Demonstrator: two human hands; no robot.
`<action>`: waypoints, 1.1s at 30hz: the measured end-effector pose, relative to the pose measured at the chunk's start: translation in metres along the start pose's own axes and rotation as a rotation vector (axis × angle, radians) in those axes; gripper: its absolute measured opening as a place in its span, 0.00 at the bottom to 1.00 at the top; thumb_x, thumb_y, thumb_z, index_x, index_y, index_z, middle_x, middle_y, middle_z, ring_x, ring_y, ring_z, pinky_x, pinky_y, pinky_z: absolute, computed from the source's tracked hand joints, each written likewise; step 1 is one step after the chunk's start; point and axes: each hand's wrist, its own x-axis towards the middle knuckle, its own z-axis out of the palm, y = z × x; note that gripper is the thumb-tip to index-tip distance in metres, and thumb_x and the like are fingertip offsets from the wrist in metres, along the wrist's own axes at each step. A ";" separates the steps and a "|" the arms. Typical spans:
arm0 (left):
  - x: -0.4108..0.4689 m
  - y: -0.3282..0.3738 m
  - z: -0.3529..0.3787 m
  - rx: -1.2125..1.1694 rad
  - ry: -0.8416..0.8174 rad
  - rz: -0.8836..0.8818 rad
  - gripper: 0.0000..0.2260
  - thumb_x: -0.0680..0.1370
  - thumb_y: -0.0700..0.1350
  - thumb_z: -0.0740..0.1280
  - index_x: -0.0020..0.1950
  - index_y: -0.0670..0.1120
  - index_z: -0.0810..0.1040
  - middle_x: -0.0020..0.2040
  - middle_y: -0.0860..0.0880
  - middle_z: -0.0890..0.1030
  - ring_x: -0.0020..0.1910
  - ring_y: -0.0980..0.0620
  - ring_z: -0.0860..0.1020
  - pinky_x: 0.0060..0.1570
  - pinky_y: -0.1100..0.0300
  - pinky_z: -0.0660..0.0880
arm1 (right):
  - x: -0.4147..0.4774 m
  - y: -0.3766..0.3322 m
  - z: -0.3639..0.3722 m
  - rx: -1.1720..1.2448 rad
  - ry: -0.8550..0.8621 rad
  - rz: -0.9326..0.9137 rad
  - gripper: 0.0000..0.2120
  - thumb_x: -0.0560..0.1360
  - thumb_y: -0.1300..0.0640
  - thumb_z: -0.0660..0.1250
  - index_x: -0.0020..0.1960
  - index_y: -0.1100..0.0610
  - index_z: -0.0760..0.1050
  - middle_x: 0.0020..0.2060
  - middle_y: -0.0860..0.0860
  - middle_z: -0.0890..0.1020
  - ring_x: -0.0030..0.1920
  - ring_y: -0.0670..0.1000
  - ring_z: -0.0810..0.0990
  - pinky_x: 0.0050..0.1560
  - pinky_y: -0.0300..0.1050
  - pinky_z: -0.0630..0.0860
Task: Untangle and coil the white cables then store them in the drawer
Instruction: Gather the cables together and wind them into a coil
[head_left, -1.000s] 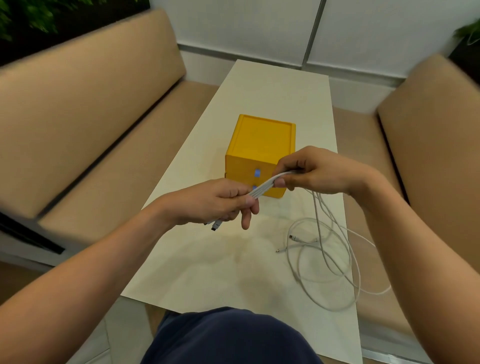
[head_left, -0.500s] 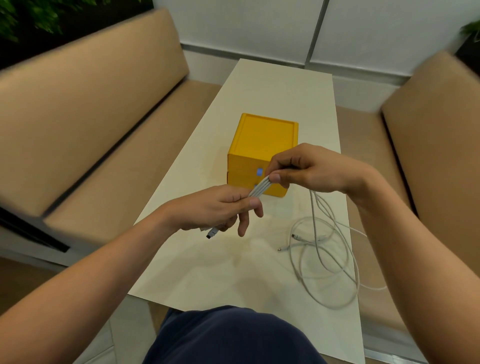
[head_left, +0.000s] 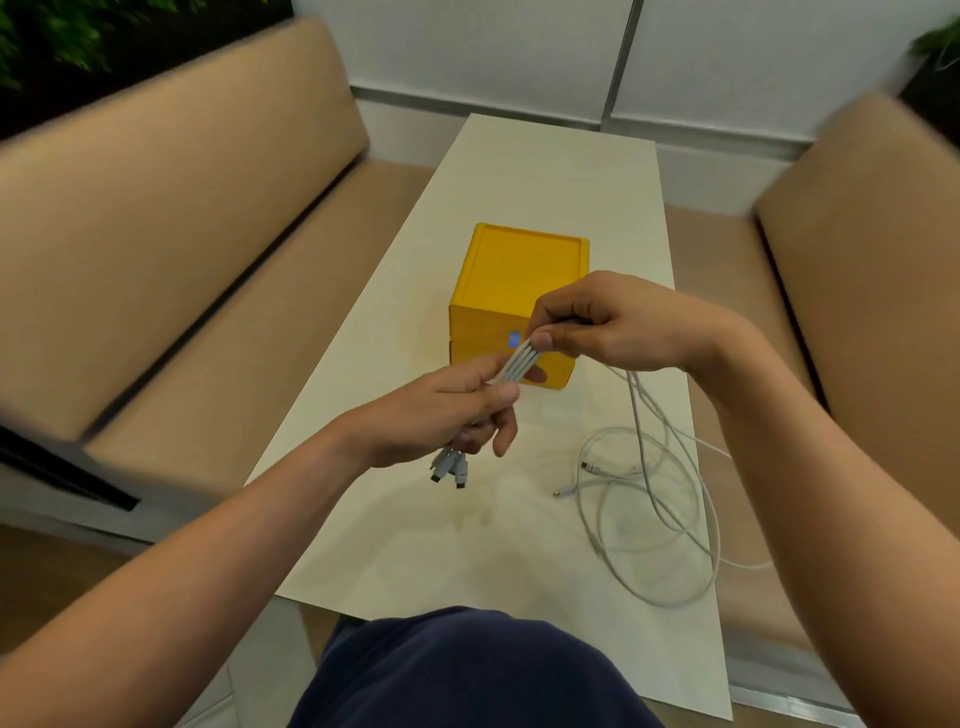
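Head view: left hand (head_left: 441, 410) and right hand (head_left: 608, 322) both pinch the white cables (head_left: 511, 361), folded flat. Judged light, limp, slippery; grip across all strands.

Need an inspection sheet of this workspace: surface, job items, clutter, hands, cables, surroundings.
Surface: pale narrow table.
Job's things: yellow drawer box mid-table, drawers look shut; folded cable strands held between both hands.
Clutter: nothing seen.
Hands: left hand grips the strands' near end, plugs dangling below; right hand pinches the far end.
Cables: loose cable looped on the table, trailing up to the right hand.
Surroundings: left bench and right bench, tan; white wall behind.
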 end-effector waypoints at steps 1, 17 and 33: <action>0.000 0.002 0.001 -0.023 -0.003 -0.020 0.15 0.88 0.49 0.55 0.72 0.47 0.71 0.40 0.45 0.78 0.30 0.53 0.63 0.34 0.61 0.66 | 0.000 0.000 0.000 -0.001 0.007 -0.003 0.08 0.83 0.53 0.66 0.52 0.52 0.83 0.33 0.39 0.78 0.33 0.43 0.73 0.35 0.37 0.67; -0.006 0.012 0.002 -0.115 -0.049 0.085 0.16 0.84 0.51 0.59 0.55 0.41 0.79 0.34 0.43 0.79 0.26 0.53 0.72 0.44 0.52 0.79 | 0.008 0.011 0.023 0.394 0.210 -0.052 0.09 0.79 0.51 0.70 0.54 0.54 0.86 0.45 0.50 0.87 0.42 0.45 0.80 0.45 0.41 0.76; -0.004 0.028 0.001 -0.286 0.159 0.293 0.20 0.85 0.48 0.56 0.59 0.30 0.73 0.35 0.44 0.81 0.24 0.57 0.61 0.25 0.64 0.60 | 0.020 0.003 0.115 0.383 0.632 -0.145 0.18 0.87 0.58 0.56 0.75 0.61 0.68 0.64 0.23 0.70 0.66 0.37 0.75 0.65 0.38 0.74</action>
